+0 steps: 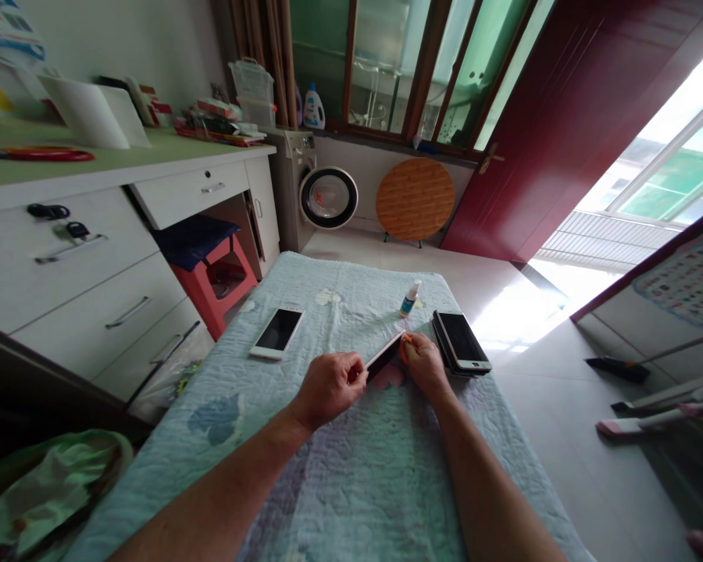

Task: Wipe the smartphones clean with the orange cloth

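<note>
Watching remotely, I see the left hand [333,382] gripping a white-edged black phone [385,357] over mid-surface [351,484], the right hand [425,364] pinching soft-looking orange material [405,349] at its end: seemingly unfinished; status of the right-edge black-screened phone stack [462,342] unclear.

Lighting: daylight, strongest through the doorway [633,191] at right, burnt out to white. Glare: bright patch on the floor [521,312]. Shadow: near black below the drawers [102,293], lower left; lower right dim. Cast: cool, greenish. Distortion: wide-angle, edges stretched, outer corners smeared. Focus: centre fairly clear; detail at the fingers [355,368] soft.
</note>
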{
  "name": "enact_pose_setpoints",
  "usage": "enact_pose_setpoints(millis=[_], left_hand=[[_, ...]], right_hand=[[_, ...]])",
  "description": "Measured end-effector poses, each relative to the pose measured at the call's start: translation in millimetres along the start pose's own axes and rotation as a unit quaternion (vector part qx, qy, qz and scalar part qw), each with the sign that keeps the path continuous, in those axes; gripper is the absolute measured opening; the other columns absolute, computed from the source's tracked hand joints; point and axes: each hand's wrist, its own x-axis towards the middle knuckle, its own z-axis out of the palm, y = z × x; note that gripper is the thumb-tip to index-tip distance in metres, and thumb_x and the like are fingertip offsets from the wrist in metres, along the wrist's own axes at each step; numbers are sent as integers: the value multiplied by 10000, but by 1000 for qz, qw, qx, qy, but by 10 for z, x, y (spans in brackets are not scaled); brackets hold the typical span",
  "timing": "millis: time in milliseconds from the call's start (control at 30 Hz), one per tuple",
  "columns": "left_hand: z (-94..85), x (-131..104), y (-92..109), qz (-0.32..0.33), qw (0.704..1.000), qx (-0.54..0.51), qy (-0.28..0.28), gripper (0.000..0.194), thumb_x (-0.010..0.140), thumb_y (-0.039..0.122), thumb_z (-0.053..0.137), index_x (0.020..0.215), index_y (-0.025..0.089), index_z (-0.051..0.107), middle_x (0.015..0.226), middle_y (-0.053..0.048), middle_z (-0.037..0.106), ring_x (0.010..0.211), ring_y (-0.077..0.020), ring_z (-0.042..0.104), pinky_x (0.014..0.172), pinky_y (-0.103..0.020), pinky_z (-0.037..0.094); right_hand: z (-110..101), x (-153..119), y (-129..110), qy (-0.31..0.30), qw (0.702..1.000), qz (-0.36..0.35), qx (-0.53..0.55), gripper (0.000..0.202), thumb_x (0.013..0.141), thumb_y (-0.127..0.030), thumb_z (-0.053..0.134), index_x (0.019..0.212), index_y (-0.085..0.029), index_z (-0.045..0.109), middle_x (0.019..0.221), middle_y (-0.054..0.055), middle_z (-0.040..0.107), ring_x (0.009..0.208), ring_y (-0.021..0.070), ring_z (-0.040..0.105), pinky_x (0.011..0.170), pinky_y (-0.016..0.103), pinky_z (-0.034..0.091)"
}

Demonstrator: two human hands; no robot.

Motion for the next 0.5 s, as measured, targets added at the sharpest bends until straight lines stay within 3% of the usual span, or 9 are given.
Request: enact_pose_setpoints(millis=[267, 500], left_hand=[[47, -47, 6, 31, 999, 31, 4, 143, 792, 193, 585, 651, 186, 560, 596, 34, 594, 541, -106, 543, 552, -220, 335], [70, -86, 76, 127, 985, 118, 15, 132, 775, 158, 561, 651, 190, 528, 593, 25, 587, 558, -137, 568, 555, -254, 331]], right_hand=[[-37, -78, -165, -74, 986, 30, -147, 210, 846, -141, 429, 757, -183, 615, 758, 23, 524, 648, 131, 476, 599, 253, 304], [-53, -172, -323, -104, 993, 24, -60, 212, 780, -76, 419, 718, -180, 593, 819, 36, 551, 725, 141, 523, 673, 240, 362]])
